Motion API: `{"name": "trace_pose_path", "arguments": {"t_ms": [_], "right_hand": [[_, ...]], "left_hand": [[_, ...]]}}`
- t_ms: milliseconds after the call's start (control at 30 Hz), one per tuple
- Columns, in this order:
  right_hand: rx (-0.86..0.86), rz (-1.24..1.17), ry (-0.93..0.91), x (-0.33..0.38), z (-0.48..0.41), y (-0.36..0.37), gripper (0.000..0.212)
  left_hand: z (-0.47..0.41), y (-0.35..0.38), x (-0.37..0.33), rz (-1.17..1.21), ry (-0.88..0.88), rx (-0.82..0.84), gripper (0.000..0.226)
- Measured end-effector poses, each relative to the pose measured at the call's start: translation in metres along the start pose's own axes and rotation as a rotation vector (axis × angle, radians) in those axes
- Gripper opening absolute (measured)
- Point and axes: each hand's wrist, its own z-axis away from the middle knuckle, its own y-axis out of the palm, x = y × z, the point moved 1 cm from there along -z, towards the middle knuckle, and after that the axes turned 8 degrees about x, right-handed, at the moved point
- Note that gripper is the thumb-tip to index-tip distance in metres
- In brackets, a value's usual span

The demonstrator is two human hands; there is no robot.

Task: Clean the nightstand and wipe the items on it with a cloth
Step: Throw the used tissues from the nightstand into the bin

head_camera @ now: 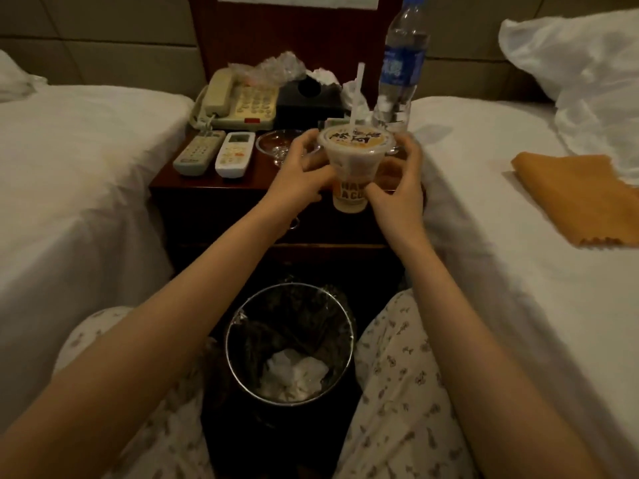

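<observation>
A plastic drink cup point(352, 167) with a printed lid and a white straw is lifted over the front edge of the dark wooden nightstand point(204, 183). My left hand point(301, 171) grips its left side and my right hand point(397, 181) grips its right side. An orange cloth point(574, 198) lies folded on the right bed, apart from both hands. On the nightstand sit a beige telephone point(238, 102), two remote controls point(214, 153), a black tissue box point(307, 98), a glass dish point(276, 143) and a water bottle point(401, 63).
A metal waste bin point(290, 344) with a dark liner and crumpled white paper stands on the floor between my knees. White beds flank the nightstand on both sides. Crumpled plastic wrap point(273, 69) lies behind the telephone. A white pillow point(581, 57) rests on the right bed.
</observation>
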Motion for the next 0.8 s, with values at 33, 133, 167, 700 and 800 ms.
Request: {"name": "trace_pose_path", "arguments": {"t_ms": [33, 133, 167, 700, 800], "right_hand": [[-0.023, 0.013, -0.02, 0.0, 0.011, 0.006, 0.064], [-0.032, 0.056, 0.044, -0.01, 0.041, 0.026, 0.052], [0.024, 0.084, 0.111, -0.017, 0.046, 0.034, 0.05], [0.677, 0.453, 0.949, -0.128, 0.084, 0.097, 0.035], [0.743, 0.496, 0.971, -0.135, 0.097, 0.101, 0.036]], "left_hand": [[0.011, -0.007, 0.007, 0.006, -0.007, -0.004, 0.067], [0.039, -0.022, 0.035, -0.025, -0.071, -0.001, 0.061], [0.044, -0.027, 0.046, -0.027, -0.12, -0.008, 0.059], [0.059, -0.038, 0.173, -0.636, -0.794, 0.33, 0.022], [0.065, -0.038, 0.188, -0.704, -0.869, 0.376, 0.04]]}}
